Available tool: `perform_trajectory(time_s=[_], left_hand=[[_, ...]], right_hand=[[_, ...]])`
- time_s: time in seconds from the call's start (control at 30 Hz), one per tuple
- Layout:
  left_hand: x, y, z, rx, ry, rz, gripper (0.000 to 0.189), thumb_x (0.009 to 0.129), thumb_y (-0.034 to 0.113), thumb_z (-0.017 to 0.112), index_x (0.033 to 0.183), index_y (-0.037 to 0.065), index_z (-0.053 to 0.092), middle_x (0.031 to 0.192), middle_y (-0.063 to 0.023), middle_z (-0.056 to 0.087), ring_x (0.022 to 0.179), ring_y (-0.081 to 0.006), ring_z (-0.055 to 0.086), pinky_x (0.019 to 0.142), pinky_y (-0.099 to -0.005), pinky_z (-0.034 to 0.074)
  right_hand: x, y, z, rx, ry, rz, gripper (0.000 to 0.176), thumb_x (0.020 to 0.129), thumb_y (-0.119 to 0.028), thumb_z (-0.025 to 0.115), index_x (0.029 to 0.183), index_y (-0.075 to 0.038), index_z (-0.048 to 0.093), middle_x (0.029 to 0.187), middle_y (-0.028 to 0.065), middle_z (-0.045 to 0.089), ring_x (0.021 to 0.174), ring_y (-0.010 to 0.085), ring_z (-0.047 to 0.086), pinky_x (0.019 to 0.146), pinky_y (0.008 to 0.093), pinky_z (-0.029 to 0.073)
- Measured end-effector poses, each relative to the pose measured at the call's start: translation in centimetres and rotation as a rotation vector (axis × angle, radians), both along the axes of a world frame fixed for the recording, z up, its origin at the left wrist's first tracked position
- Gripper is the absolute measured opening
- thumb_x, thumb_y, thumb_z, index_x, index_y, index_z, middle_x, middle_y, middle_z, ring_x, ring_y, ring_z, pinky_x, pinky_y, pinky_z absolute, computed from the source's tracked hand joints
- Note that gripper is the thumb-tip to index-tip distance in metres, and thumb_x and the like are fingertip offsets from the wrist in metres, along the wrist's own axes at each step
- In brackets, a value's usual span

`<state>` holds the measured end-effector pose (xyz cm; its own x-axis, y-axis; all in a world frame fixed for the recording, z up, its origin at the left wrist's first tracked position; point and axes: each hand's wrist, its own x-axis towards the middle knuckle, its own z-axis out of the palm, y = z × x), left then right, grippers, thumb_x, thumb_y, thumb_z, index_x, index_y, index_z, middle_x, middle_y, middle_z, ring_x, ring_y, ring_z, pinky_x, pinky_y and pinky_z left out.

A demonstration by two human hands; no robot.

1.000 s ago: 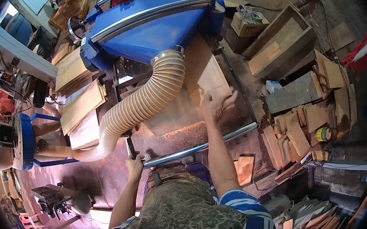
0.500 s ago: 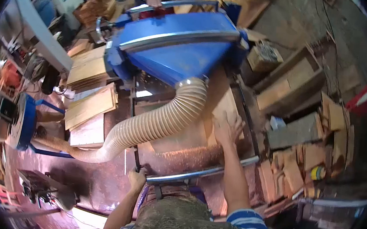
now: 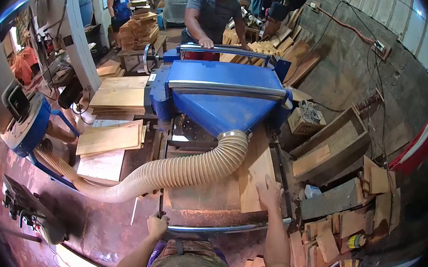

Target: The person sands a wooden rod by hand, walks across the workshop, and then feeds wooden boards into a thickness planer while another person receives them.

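Note:
My right hand [image 3: 270,193] lies with fingers spread on the near end of a long wooden board [image 3: 255,171]. That board comes out from under the blue hood [image 3: 224,78] of a planer-like machine. My left hand [image 3: 157,226] is closed around the dark side rail [image 3: 162,199] at the near left corner, beside the shiny near bar [image 3: 215,230]. A ribbed beige hose [image 3: 179,171] curves from the hood's spout over the bed to the left. Wood shavings lie along the bed's near end.
A co-worker [image 3: 212,17] stands behind the machine, one hand on its top rail. Stacked boards [image 3: 113,139] lie on the left, near a blue dust collector [image 3: 34,124]. On the right are a wooden trough [image 3: 334,145] and offcuts [image 3: 329,242]. Two people stand far back.
My view has lifted, showing more of the co-worker and the back. My right hand and the board's end appear closer to the near bar. My left hand keeps its hold.

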<state>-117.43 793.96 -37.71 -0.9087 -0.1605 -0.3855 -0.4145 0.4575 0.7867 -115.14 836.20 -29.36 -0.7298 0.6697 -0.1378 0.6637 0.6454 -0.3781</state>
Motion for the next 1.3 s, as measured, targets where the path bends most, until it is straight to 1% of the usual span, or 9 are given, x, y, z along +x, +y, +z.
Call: perform_trajectory(time_s=[0.23, 0.3, 0.43, 0.53, 0.7, 0.87, 0.97, 1.23, 1.3], left_hand=[[-0.1, -0.4, -1.2, 0.015, 0.002, 0.018, 0.028, 0.079, 0.017, 0.060, 0.100, 0.006, 0.074, 0.079, -0.0125, 0.074, 0.073, -0.0225, 0.072, 0.071, -0.0360, 0.055], [0.2, -0.3, 0.0, -0.021, 0.031, -0.015, 0.027, 0.079, 0.010, 0.060, 0.099, -0.003, 0.070, 0.075, -0.0144, 0.072, 0.068, -0.0197, 0.070, 0.062, -0.0338, 0.055], [-0.1, -1.0, -2.9, -0.051, 0.077, -0.034, 0.028, 0.078, 0.012, 0.060, 0.100, -0.002, 0.071, 0.075, -0.0141, 0.072, 0.067, -0.0198, 0.070, 0.062, -0.0340, 0.054], [-0.1, -0.7, -1.7, -0.056, -0.015, -0.024, 0.029, 0.079, 0.019, 0.062, 0.102, 0.004, 0.073, 0.082, -0.0174, 0.073, 0.081, -0.0275, 0.072, 0.078, -0.0382, 0.054], [-0.3, -1.0, -3.9, 0.002, 0.030, 0.002, 0.031, 0.077, 0.020, 0.064, 0.101, 0.002, 0.072, 0.083, -0.0208, 0.071, 0.082, -0.0310, 0.071, 0.079, -0.0402, 0.052], [-0.2, -0.9, -2.9, -0.008, 0.034, 0.001, 0.032, 0.076, 0.019, 0.063, 0.101, 0.002, 0.073, 0.079, -0.0206, 0.071, 0.080, -0.0305, 0.071, 0.078, -0.0404, 0.053], [0.0, -0.8, -1.8, 0.012, 0.019, 0.009, 0.031, 0.077, 0.018, 0.062, 0.102, 0.002, 0.072, 0.077, -0.0195, 0.071, 0.078, -0.0298, 0.071, 0.076, -0.0397, 0.053], [-0.2, -1.2, -3.4, 0.063, 0.035, -0.013, 0.032, 0.077, 0.017, 0.065, 0.103, 0.000, 0.072, 0.080, -0.0200, 0.071, 0.077, -0.0287, 0.071, 0.075, -0.0392, 0.054], [-0.3, -1.4, -3.7, -0.001, 0.078, -0.066, 0.031, 0.078, 0.010, 0.062, 0.106, -0.002, 0.069, 0.080, -0.0174, 0.072, 0.070, -0.0195, 0.070, 0.065, -0.0344, 0.055]], right_hand=[[1.7, 0.5, -0.2, -0.032, 0.053, 0.007, 0.064, 0.087, -0.051, 0.061, 0.144, -0.027, 0.048, 0.127, 0.0285, 0.051, 0.122, 0.0453, 0.047, 0.104, 0.0495, 0.038], [2.5, -0.4, 0.4, -0.050, 0.062, -0.004, 0.062, 0.087, -0.050, 0.060, 0.143, -0.026, 0.049, 0.125, 0.0293, 0.053, 0.120, 0.0453, 0.049, 0.104, 0.0490, 0.039], [3.2, -1.2, 0.0, -0.092, 0.142, -0.004, 0.057, 0.089, -0.046, 0.059, 0.140, -0.022, 0.053, 0.118, 0.0311, 0.055, 0.117, 0.0447, 0.052, 0.102, 0.0474, 0.040], [3.6, -0.5, -1.5, -0.108, 0.217, -0.055, 0.055, 0.090, -0.044, 0.057, 0.139, -0.019, 0.055, 0.114, 0.0318, 0.057, 0.115, 0.0450, 0.053, 0.102, 0.0475, 0.041], [5.2, 0.2, -0.1, -0.012, 0.125, -0.092, 0.058, 0.093, -0.047, 0.053, 0.142, -0.017, 0.050, 0.129, 0.0292, 0.055, 0.120, 0.0442, 0.051, 0.101, 0.0505, 0.041], [7.7, -0.5, 1.4, -0.016, 0.232, -0.107, 0.057, 0.091, -0.045, 0.057, 0.139, -0.015, 0.053, 0.119, 0.0292, 0.062, 0.114, 0.0451, 0.057, 0.098, 0.0500, 0.044], [9.3, -0.7, 2.0, 0.088, 0.286, -0.229, 0.053, 0.087, -0.038, 0.065, 0.127, -0.003, 0.062, 0.113, 0.0257, 0.067, 0.108, 0.0400, 0.063, 0.093, 0.0437, 0.048], [18.4, -0.2, 0.2, -0.119, 0.308, -0.283, 0.043, 0.083, -0.038, 0.069, 0.104, -0.001, 0.072, 0.094, 0.0212, 0.071, 0.093, 0.0331, 0.068, 0.082, 0.0409, 0.050], [21.1, -0.2, -1.7, -0.188, 0.421, -0.315, 0.039, 0.084, -0.034, 0.069, 0.101, 0.001, 0.072, 0.088, 0.0190, 0.071, 0.087, 0.0299, 0.068, 0.080, 0.0388, 0.050]])
